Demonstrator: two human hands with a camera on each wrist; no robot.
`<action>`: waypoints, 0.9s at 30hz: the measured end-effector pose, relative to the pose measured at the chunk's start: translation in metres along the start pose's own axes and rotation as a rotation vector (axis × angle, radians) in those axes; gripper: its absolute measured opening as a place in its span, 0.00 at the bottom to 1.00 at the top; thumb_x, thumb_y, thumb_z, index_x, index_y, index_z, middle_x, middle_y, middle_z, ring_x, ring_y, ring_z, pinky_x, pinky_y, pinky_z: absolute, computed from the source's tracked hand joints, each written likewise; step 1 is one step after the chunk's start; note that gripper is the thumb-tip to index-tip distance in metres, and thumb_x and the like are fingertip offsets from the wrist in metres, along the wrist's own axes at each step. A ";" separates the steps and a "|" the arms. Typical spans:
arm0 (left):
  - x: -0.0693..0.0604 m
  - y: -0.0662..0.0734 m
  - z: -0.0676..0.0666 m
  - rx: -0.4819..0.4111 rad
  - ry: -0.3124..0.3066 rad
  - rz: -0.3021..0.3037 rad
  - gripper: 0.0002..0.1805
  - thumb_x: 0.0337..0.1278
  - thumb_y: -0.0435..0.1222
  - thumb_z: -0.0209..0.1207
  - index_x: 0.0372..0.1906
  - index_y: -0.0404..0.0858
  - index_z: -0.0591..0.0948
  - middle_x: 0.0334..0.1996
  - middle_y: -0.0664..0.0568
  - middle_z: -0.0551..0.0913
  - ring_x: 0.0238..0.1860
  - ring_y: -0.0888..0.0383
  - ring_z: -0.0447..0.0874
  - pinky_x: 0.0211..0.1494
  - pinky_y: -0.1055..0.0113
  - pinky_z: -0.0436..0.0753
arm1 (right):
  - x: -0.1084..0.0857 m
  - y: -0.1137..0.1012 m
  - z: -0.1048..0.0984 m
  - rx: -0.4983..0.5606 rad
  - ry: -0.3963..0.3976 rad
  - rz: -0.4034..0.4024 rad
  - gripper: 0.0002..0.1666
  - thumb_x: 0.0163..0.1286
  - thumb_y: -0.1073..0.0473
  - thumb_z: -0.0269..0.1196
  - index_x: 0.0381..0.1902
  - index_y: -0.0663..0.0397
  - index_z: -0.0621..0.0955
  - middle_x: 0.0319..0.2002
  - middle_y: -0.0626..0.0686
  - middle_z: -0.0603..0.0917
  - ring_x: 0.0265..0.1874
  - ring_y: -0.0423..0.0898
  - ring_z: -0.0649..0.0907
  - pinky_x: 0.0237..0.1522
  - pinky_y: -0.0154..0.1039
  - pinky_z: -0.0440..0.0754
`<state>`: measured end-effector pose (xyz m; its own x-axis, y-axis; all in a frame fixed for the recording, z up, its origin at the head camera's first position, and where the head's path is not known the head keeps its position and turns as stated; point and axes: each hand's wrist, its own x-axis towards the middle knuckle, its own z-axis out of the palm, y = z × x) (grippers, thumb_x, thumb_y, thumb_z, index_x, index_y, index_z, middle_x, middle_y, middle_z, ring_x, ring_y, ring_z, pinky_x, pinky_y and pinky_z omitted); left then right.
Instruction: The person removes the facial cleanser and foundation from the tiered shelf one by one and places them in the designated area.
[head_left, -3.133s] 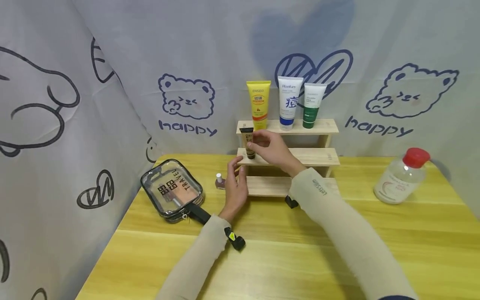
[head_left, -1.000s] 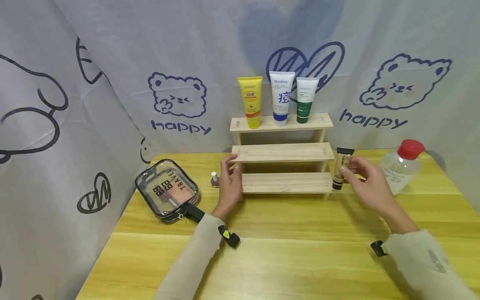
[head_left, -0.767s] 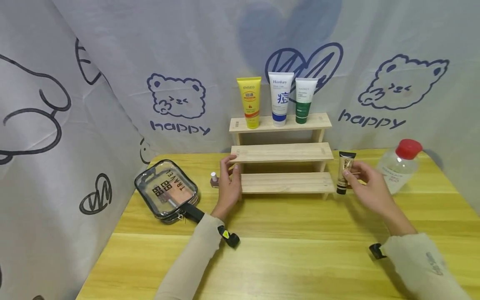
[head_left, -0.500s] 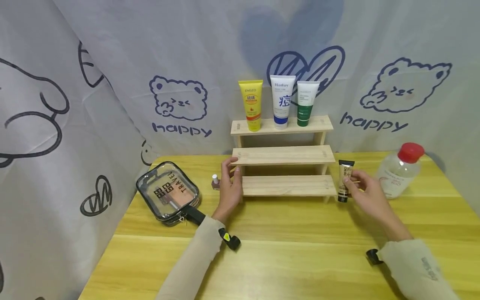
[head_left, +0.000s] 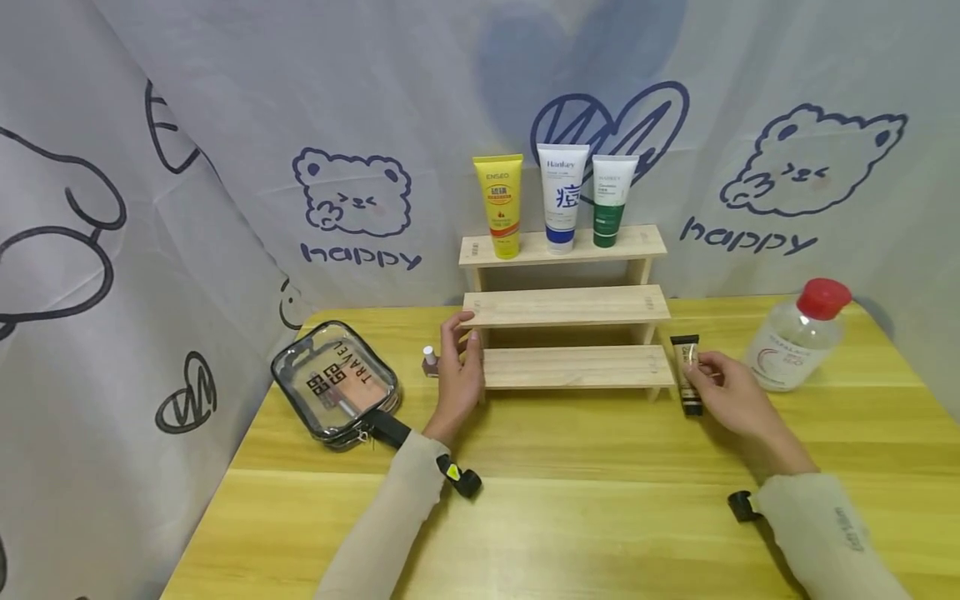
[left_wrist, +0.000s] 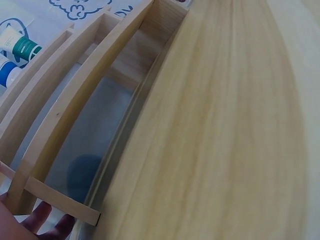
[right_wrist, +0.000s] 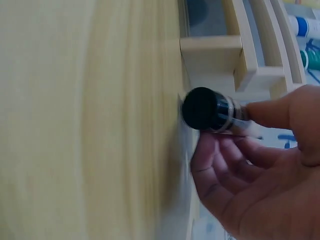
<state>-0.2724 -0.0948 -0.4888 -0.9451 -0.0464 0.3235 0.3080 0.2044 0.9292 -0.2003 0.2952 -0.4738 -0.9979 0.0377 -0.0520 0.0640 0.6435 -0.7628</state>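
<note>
My right hand (head_left: 738, 396) pinches a small gold squeeze tube (head_left: 688, 375) with black ends, just right of the wooden tiered rack (head_left: 566, 307). In the right wrist view the tube's round black cap (right_wrist: 200, 108) faces the camera, thumb above and fingers below. The cap is close to the tabletop; contact cannot be made out. My left hand (head_left: 459, 379) holds the rack's left end, its fingertips (left_wrist: 57, 227) showing by the side piece. On the top tier stand a yellow tube (head_left: 501, 207), a white-and-blue tube (head_left: 562, 198) and a white-and-green tube (head_left: 611, 200).
A clear travel pouch (head_left: 335, 383) with a black strap lies on the left. Partly hidden behind the left hand is a small nail polish bottle (head_left: 430, 362). Beyond the right hand stands a clear bottle (head_left: 793, 346) with a red cap. A printed cloth (head_left: 420, 75) hangs behind.
My right hand has carried the gold tube from the middle tier's left end to the rack's right side, then lowered it toward the table. The left hand stays at the rack.
</note>
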 end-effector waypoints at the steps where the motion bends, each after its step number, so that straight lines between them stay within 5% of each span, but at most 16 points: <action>1: 0.000 0.000 0.000 -0.005 -0.001 -0.005 0.19 0.90 0.38 0.47 0.76 0.51 0.69 0.75 0.42 0.76 0.72 0.42 0.80 0.68 0.48 0.80 | 0.000 0.002 -0.002 -0.009 -0.021 0.012 0.37 0.90 0.48 0.50 0.74 0.80 0.69 0.61 0.76 0.80 0.60 0.68 0.81 0.60 0.59 0.81; 10: 0.001 0.000 0.002 -0.028 0.002 0.000 0.19 0.89 0.36 0.48 0.74 0.49 0.70 0.74 0.42 0.76 0.73 0.42 0.78 0.70 0.43 0.79 | 0.003 0.010 -0.009 0.034 -0.097 0.091 0.38 0.89 0.48 0.54 0.75 0.80 0.68 0.57 0.72 0.82 0.44 0.51 0.85 0.39 0.36 0.87; 19: 0.003 -0.004 -0.001 -0.020 -0.003 0.010 0.20 0.90 0.37 0.47 0.76 0.50 0.70 0.73 0.43 0.77 0.73 0.44 0.78 0.69 0.47 0.79 | 0.002 0.003 -0.007 -0.006 0.003 0.036 0.23 0.85 0.57 0.59 0.63 0.73 0.81 0.51 0.71 0.87 0.33 0.44 0.84 0.29 0.37 0.87; 27: 0.001 -0.007 0.000 0.009 0.006 0.030 0.20 0.89 0.39 0.47 0.76 0.51 0.70 0.72 0.44 0.77 0.71 0.47 0.79 0.67 0.52 0.81 | -0.006 -0.002 -0.006 -0.023 -0.036 0.081 0.29 0.84 0.49 0.62 0.64 0.71 0.78 0.51 0.70 0.86 0.34 0.48 0.86 0.31 0.40 0.89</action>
<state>-0.2755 -0.0959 -0.4946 -0.9348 -0.0457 0.3522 0.3352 0.2144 0.9174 -0.1947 0.2982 -0.4679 -0.9886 0.0630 -0.1370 0.1444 0.6566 -0.7403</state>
